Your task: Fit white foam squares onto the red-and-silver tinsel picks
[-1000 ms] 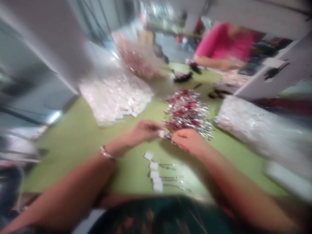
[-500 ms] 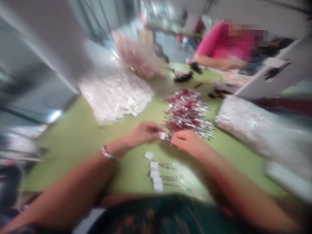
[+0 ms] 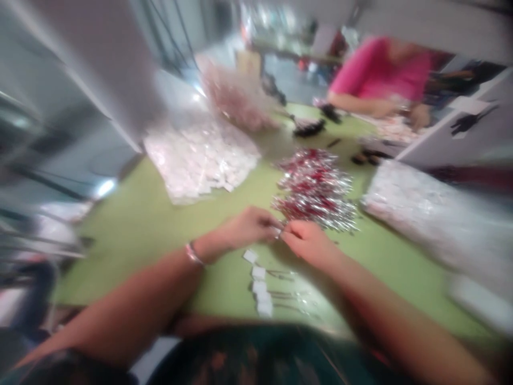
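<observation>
My left hand point(image 3: 254, 227) pinches a small white tag point(image 3: 277, 232), mostly covered by the fingers. Close against it, my right hand point(image 3: 308, 241) has thumb and fingers pressed together at the tag's other side; what they pinch is too small and blurred to make out. Just beyond the hands lies a heap of shiny silver and red thin pieces point(image 3: 316, 187). Nearer my body, several white tags point(image 3: 258, 273) lie in a column, with thin dark reddish strands point(image 3: 280, 294) running to the right from them.
A clear bag of white tags point(image 3: 204, 166) lies open at the left on the green table point(image 3: 132, 235). Behind it stands a bag of pinkish items point(image 3: 236, 101). At right lies a large plastic bag point(image 3: 425, 214). Across the table sits a person in a pink top point(image 3: 364, 69).
My hands have come closer together, and the white tag between them is now more covered. The whole view has shifted slightly, moving the table things to the right.
</observation>
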Action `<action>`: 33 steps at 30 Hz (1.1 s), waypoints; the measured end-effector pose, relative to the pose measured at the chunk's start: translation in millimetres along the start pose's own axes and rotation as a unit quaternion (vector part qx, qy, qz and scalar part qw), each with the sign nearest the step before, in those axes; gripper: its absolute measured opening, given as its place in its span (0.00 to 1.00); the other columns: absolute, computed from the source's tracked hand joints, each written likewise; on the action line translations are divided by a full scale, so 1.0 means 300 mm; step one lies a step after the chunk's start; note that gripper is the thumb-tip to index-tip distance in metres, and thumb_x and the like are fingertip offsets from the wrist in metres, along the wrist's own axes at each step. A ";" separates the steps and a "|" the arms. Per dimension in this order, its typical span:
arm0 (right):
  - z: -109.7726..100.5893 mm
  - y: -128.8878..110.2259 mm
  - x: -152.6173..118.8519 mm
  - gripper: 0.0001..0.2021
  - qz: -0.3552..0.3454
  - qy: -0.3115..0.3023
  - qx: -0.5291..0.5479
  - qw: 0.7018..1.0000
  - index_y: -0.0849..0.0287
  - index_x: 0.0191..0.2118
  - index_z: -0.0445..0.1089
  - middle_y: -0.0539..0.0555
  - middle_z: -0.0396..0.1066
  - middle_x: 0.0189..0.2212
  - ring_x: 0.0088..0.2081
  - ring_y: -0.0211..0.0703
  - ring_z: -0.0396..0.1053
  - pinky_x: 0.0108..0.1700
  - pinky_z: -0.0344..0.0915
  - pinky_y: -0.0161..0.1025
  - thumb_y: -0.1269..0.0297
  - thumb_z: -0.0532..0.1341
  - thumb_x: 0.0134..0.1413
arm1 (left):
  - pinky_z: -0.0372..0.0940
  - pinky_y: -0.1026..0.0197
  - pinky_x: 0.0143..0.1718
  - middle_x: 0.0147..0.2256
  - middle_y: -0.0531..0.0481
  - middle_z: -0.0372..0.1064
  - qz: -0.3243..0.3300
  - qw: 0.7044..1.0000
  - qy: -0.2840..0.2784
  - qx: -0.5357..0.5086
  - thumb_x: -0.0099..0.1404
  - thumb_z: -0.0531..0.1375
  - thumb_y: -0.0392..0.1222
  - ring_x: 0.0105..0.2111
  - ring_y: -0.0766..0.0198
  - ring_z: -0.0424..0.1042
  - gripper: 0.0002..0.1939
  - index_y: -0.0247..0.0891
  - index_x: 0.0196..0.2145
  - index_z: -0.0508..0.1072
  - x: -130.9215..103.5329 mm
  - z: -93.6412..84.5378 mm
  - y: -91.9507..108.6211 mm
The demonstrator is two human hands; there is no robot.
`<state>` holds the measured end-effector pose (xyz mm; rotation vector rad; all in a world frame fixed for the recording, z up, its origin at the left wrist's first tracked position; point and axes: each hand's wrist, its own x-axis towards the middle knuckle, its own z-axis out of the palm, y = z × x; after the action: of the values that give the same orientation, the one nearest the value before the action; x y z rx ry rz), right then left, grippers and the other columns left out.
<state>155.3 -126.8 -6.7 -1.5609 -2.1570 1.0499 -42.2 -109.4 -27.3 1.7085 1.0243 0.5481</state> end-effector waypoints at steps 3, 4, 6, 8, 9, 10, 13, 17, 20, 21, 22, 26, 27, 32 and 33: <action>0.007 -0.021 -0.023 0.11 -0.027 -0.050 -0.049 0.997 0.58 0.23 0.68 0.49 0.69 0.21 0.24 0.36 0.62 0.29 0.54 0.35 0.67 0.57 0.55 | 0.68 0.56 0.39 0.38 0.46 0.76 0.009 0.987 0.080 0.138 0.64 0.60 0.48 0.34 0.60 0.72 0.18 0.40 0.49 0.77 -0.004 -0.074 0.017; 0.008 -0.029 -0.033 0.10 -0.041 -0.083 -0.063 0.994 0.58 0.23 0.69 0.49 0.70 0.22 0.24 0.36 0.62 0.28 0.54 0.35 0.67 0.58 0.54 | 0.67 0.53 0.44 0.42 0.43 0.75 -0.002 0.965 0.158 0.211 0.65 0.58 0.48 0.38 0.57 0.72 0.20 0.39 0.52 0.75 -0.003 -0.103 0.014; 0.000 -0.040 -0.050 0.10 -0.063 -0.149 -0.075 0.984 0.57 0.23 0.70 0.48 0.71 0.22 0.23 0.35 0.62 0.27 0.53 0.36 0.66 0.59 0.55 | 0.63 0.47 0.52 0.47 0.37 0.71 -0.039 0.893 0.290 0.342 0.68 0.55 0.46 0.47 0.49 0.69 0.21 0.33 0.53 0.72 0.003 -0.157 -0.010; -0.021 -0.036 -0.053 0.12 -0.079 -0.154 -0.082 0.981 0.56 0.24 0.71 0.48 0.71 0.22 0.23 0.35 0.62 0.28 0.54 0.36 0.65 0.58 0.57 | 0.60 0.44 0.55 0.49 0.32 0.67 -0.074 0.838 0.332 0.427 0.68 0.54 0.43 0.53 0.43 0.63 0.21 0.28 0.54 0.70 0.011 -0.195 -0.045; -0.035 -0.026 -0.046 0.12 -0.086 -0.123 -0.093 0.984 0.56 0.24 0.72 0.49 0.72 0.23 0.25 0.36 0.64 0.30 0.56 0.36 0.66 0.57 0.58 | 0.60 0.44 0.55 0.50 0.31 0.66 -0.083 0.825 0.329 0.452 0.67 0.55 0.41 0.53 0.42 0.62 0.22 0.27 0.55 0.69 0.016 -0.206 -0.063; -0.049 -0.011 -0.036 0.13 -0.091 -0.074 -0.113 0.987 0.56 0.26 0.72 0.50 0.73 0.26 0.27 0.37 0.65 0.32 0.57 0.37 0.67 0.56 0.59 | 0.60 0.44 0.54 0.50 0.30 0.64 -0.084 0.821 0.314 0.469 0.67 0.55 0.41 0.53 0.41 0.61 0.22 0.28 0.56 0.68 0.021 -0.212 -0.080; -0.077 0.049 0.010 0.11 -0.098 0.065 -0.192 0.974 0.57 0.33 0.74 0.54 0.75 0.35 0.36 0.42 0.69 0.38 0.59 0.39 0.67 0.55 0.61 | 0.62 0.46 0.52 0.49 0.33 0.64 -0.070 0.831 0.265 0.484 0.67 0.53 0.37 0.50 0.44 0.63 0.21 0.32 0.55 0.70 0.038 -0.203 -0.109; -0.071 0.104 0.045 0.10 -0.114 0.097 -0.264 0.953 0.56 0.39 0.75 0.55 0.73 0.39 0.39 0.44 0.69 0.36 0.59 0.39 0.67 0.55 0.63 | 0.65 0.48 0.47 0.42 0.36 0.68 -0.039 0.856 0.238 0.458 0.65 0.51 0.32 0.45 0.47 0.65 0.19 0.34 0.47 0.77 0.049 -0.172 -0.107; -0.060 0.106 0.044 0.11 -0.120 0.108 -0.264 0.951 0.56 0.39 0.75 0.55 0.73 0.38 0.38 0.44 0.69 0.36 0.59 0.38 0.67 0.54 0.63 | 0.64 0.49 0.49 0.39 0.41 0.72 0.031 0.890 0.204 0.407 0.62 0.50 0.28 0.44 0.51 0.67 0.20 0.37 0.39 0.81 0.040 -0.167 -0.096; -0.057 0.102 0.043 0.11 -0.123 0.116 -0.261 0.950 0.56 0.39 0.75 0.54 0.73 0.38 0.38 0.43 0.69 0.36 0.59 0.38 0.67 0.54 0.64 | 0.64 0.50 0.51 0.39 0.42 0.74 0.052 0.902 0.190 0.384 0.60 0.50 0.27 0.44 0.52 0.68 0.20 0.38 0.37 0.82 0.035 -0.171 -0.092; -0.053 0.097 0.044 0.10 -0.126 0.123 -0.264 0.948 0.55 0.40 0.74 0.54 0.72 0.39 0.38 0.43 0.69 0.36 0.59 0.38 0.67 0.54 0.63 | 0.64 0.51 0.52 0.40 0.44 0.75 0.063 0.913 0.178 0.360 0.59 0.50 0.27 0.44 0.54 0.69 0.21 0.38 0.36 0.82 0.029 -0.177 -0.088; -0.024 0.072 0.055 0.10 -0.131 0.105 -0.339 0.926 0.58 0.37 0.74 0.57 0.71 0.38 0.40 0.46 0.68 0.32 0.56 0.38 0.69 0.54 0.63 | 0.65 0.55 0.52 0.43 0.45 0.76 0.021 0.932 0.236 0.274 0.60 0.51 0.29 0.44 0.58 0.72 0.19 0.37 0.38 0.82 0.014 -0.206 -0.075; -0.017 0.067 0.058 0.11 -0.133 0.098 -0.353 0.921 0.58 0.35 0.74 0.57 0.71 0.38 0.40 0.46 0.67 0.31 0.56 0.38 0.69 0.54 0.63 | 0.65 0.55 0.52 0.43 0.45 0.76 0.006 0.926 0.269 0.264 0.61 0.52 0.31 0.43 0.57 0.73 0.18 0.36 0.39 0.81 0.014 -0.208 -0.072; -0.027 0.074 0.051 0.12 -0.155 0.113 -0.310 0.931 0.58 0.36 0.73 0.57 0.71 0.40 0.39 0.44 0.67 0.34 0.58 0.38 0.68 0.52 0.65 | 0.65 0.51 0.50 0.38 0.43 0.75 0.010 0.898 0.297 0.324 0.66 0.56 0.47 0.42 0.54 0.70 0.16 0.37 0.41 0.80 0.032 -0.161 -0.055; -0.035 0.079 0.048 0.12 -0.153 0.119 -0.299 0.934 0.58 0.37 0.73 0.56 0.71 0.40 0.38 0.43 0.67 0.34 0.58 0.38 0.68 0.52 0.65 | 0.64 0.50 0.50 0.38 0.42 0.74 0.026 0.895 0.274 0.351 0.66 0.57 0.48 0.43 0.53 0.70 0.16 0.36 0.41 0.80 0.036 -0.146 -0.053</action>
<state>172.9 -106.0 -18.6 -1.3938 -2.5596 0.0898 -75.6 -75.3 -27.0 2.2766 1.7355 0.7829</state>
